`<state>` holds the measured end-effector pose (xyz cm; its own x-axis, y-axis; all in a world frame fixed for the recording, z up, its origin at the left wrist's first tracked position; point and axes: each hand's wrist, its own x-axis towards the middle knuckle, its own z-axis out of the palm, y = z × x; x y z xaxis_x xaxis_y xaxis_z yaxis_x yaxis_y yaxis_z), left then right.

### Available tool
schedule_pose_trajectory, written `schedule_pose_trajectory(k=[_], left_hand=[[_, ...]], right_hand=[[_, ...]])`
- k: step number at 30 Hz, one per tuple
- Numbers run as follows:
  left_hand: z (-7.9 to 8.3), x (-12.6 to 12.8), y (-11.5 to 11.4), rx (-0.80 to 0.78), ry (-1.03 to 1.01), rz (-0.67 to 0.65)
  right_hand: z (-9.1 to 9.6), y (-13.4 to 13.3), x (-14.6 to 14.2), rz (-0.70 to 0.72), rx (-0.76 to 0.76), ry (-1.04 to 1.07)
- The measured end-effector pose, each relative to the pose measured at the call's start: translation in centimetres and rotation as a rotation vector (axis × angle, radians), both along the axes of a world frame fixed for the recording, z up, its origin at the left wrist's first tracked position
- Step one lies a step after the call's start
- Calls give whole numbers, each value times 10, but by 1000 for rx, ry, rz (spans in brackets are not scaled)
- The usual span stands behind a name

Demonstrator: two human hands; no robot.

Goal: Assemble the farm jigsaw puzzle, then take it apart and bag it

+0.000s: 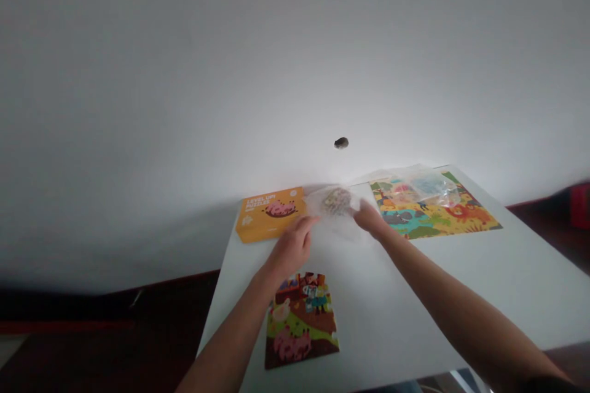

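A clear plastic bag (338, 201) with small, pale, patterned pieces inside is between my two hands, near the back of the white table. My left hand (295, 242) is closed, thumb and forefinger meeting at the bag's lower left edge. On the other side, my right hand (367, 218) grips the bag's right edge with curled fingers. Under and beside my left forearm lies a partly assembled jigsaw puzzle (302, 322) with pink pigs, a hen and dressed figures. A yellow puzzle box (267, 215) marked "LEVEL UP! PUZZLES" stands just left of the bag.
To the right, a colourful animal picture sheet (437, 215) lies flat, with more clear plastic packaging (421, 184) over its top part. The white table (369, 319) reaches back to a grey wall (230, 73) with a small hole (341, 143). Dark floor shows beyond the table's sides.
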<state>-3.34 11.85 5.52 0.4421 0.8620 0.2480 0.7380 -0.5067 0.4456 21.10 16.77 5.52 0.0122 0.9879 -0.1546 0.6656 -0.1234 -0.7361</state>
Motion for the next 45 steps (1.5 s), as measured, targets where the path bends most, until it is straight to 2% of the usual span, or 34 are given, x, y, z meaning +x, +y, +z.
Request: schedule_pose_trajectory(k=[3, 5, 7, 9, 12, 15, 19, 23, 29, 33, 35, 39, 41, 45], left_hand=[[-35, -55, -52, -145, 155, 276], [-58, -79, -76, -230, 227, 419], [-74, -89, -88, -289, 271, 434], [-80, -88, -88, -328, 273, 413], [-79, -78, -82, -387, 259, 407], [-76, -64, -78, -418, 276, 414], [-79, -43, -75, -419, 257, 440], [-82, -25, -68, -389, 76, 422], [-83, -25, -61, -390, -140, 367], [-79, -39, -68, -371, -230, 382], [-78, -44, -73, -390, -242, 344], [-73, -39, -84, -360, -135, 197], [-70, -30, -89, -333, -56, 156], [-65, -15, -92, -345, 50, 150]], right_hand=[[-8, -43, 9, 11, -4, -113], [-15, -79, -7, 118, 87, -207], [-27, -110, -40, 304, 119, -190], [-40, -128, -78, 419, 107, -286], [-59, -130, -108, 454, 67, -466], [-67, -116, -99, 492, 28, -554], [-60, -105, -69, 629, 78, -585], [-52, -107, -71, 842, 221, -564], [-57, -108, -91, 759, 100, -590], [-60, -100, -87, 818, 72, -532], [-59, -95, -81, 852, 66, -490], [-47, -95, -67, 821, 78, -458], [-38, -99, -59, 766, 136, -406], [-25, -110, -41, 614, 317, -107]])
